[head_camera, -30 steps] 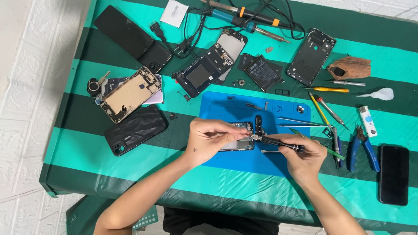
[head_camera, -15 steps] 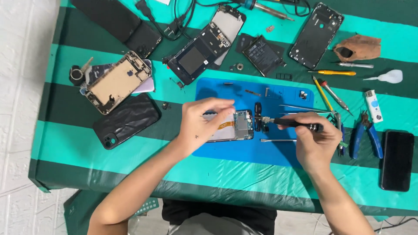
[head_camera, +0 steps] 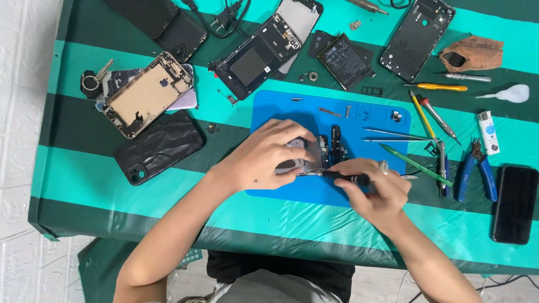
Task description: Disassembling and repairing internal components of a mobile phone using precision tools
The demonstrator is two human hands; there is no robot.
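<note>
Both my hands at work on an opened phone over the blue mat

My right hand (head_camera: 373,193) pinches a black screwdriver (head_camera: 345,178), its tip at the opened phone (head_camera: 314,154); my left hand (head_camera: 264,157) clamps that phone on the blue mat (head_camera: 292,106). Beyond lie tweezers (head_camera: 393,133), then a battery (head_camera: 343,59) and a gold phone frame (head_camera: 147,94).

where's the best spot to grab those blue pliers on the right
Probably by the two blue handles of the pliers, from above and the near side. They lie flat with handles splayed toward the table's front edge and jaws pointing away, between the black phone and the tweezers.
</note>
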